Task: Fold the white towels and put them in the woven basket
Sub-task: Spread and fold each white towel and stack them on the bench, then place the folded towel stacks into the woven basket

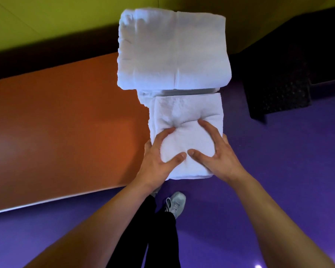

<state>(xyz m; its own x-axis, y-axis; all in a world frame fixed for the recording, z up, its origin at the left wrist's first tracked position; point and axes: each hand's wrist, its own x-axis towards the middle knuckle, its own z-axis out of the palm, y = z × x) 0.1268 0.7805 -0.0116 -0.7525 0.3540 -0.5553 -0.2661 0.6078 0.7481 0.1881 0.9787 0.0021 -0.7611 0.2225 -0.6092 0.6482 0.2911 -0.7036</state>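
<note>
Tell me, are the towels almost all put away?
Partly. One big folded white towel already lies flat ahead. Both hands hold a second folded towel right now: the left hand and right hand grip it from both sides, over the purple floor. I can't see the woven basket here, so I can't tell whether any towel is in it yet.

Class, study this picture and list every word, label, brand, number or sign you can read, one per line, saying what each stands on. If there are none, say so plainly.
There is no readable text anywhere in this view.
The folded white towel held in the grip of the left hand and right hand shows no tag or print.
The larger folded towel beyond it is plain.
The grey shoe shows no legible brand.
</note>
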